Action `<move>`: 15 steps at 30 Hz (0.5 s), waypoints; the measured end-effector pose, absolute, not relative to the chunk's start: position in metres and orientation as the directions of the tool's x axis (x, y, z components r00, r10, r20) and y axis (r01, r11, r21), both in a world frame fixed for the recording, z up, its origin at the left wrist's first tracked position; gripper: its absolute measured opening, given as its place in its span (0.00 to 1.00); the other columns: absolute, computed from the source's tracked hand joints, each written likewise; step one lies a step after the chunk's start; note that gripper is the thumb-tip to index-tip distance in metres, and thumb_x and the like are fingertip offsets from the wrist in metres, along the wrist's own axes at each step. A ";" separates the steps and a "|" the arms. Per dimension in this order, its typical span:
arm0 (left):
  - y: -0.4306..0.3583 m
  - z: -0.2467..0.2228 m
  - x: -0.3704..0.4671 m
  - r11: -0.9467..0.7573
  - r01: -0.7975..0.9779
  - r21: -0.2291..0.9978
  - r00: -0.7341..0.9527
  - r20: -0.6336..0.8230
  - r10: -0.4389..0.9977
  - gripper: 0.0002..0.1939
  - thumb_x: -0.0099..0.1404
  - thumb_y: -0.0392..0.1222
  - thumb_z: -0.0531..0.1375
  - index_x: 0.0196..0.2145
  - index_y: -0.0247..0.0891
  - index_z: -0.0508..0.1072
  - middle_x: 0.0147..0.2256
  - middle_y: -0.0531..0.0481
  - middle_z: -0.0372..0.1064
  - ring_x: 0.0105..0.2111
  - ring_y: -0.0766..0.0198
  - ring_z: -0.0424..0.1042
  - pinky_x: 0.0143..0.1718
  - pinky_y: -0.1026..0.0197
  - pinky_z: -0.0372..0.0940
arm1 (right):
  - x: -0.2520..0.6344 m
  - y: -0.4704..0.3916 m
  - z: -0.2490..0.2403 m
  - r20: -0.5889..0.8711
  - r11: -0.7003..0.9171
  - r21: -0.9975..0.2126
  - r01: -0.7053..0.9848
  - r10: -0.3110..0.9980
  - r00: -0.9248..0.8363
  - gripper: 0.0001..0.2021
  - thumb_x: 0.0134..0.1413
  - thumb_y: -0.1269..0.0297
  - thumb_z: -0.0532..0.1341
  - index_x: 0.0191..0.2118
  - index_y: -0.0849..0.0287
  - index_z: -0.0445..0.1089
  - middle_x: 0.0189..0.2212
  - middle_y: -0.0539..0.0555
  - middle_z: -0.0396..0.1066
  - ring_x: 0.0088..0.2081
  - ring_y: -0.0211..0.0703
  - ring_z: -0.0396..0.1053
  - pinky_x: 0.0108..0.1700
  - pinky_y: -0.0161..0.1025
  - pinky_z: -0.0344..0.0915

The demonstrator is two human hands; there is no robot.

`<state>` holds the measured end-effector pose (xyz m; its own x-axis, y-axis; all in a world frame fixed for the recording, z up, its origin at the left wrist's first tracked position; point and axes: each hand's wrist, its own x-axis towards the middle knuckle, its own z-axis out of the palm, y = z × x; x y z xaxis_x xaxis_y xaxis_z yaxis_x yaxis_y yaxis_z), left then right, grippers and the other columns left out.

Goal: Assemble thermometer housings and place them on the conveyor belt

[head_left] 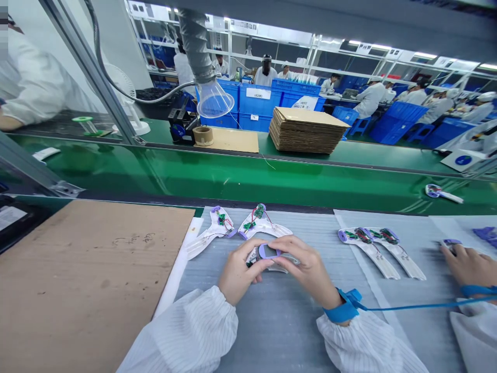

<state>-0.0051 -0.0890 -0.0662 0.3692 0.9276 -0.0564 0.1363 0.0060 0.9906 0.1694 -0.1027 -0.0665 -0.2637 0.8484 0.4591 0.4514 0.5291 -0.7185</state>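
Both my hands hold a white and purple handheld device housing (269, 252) with a small grey screen facing up, just above the grey mat. My left hand (239, 267) grips its left end, where a bit of green circuit board shows. The fingers and thumb of my right hand (306, 264) close on the right side of the purple screen frame. A blue strap (344, 306) circles my right wrist, its cord running right. Beyond my hands lie two open white housing halves, one on the left (213, 230) and one on the right (264, 224), with circuit boards and wires inside.
Two more open housings (376, 251) lie to the right, near a co-worker's hand (468, 264). A cardboard sheet (89, 259) covers the left side. Behind the mat runs a green conveyor belt (233, 178) carrying a device (442, 193). Stacked cardboard (306, 130) and a fume hose (196, 46) stand beyond.
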 end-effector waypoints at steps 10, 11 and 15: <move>-0.091 -0.065 -0.004 -0.090 0.190 0.978 0.381 0.011 0.924 0.15 0.57 0.46 0.60 0.43 0.42 0.70 0.40 0.48 0.68 0.20 0.70 0.65 0.18 0.68 0.62 | 0.174 -0.101 -0.054 0.483 0.521 -0.757 0.394 0.853 -0.199 0.04 0.55 0.68 0.59 0.37 0.55 0.67 0.38 0.55 0.67 0.43 0.46 0.66 0.45 0.44 0.63; -0.092 -0.064 -0.004 -0.115 0.201 0.973 0.383 0.030 0.923 0.15 0.57 0.46 0.60 0.43 0.42 0.71 0.41 0.48 0.68 0.22 0.68 0.66 0.19 0.68 0.62 | 0.173 -0.101 -0.053 0.487 0.515 -0.761 0.394 0.856 -0.177 0.03 0.56 0.68 0.58 0.37 0.56 0.66 0.36 0.54 0.67 0.41 0.45 0.66 0.43 0.44 0.63; -0.095 -0.061 -0.002 -0.219 0.239 0.946 0.394 0.112 0.912 0.13 0.58 0.45 0.60 0.42 0.43 0.71 0.39 0.48 0.68 0.32 0.61 0.69 0.25 0.67 0.63 | 0.167 -0.103 -0.049 0.473 0.506 -0.754 0.419 0.861 -0.189 0.01 0.57 0.68 0.56 0.35 0.56 0.64 0.31 0.52 0.66 0.36 0.44 0.64 0.40 0.41 0.62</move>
<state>-0.0024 -0.0954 -0.0610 0.3943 0.9121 0.1120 0.2387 -0.2194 0.9460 0.1671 -0.1029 -0.0488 -0.1886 0.8608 0.4726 0.4190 0.5058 -0.7540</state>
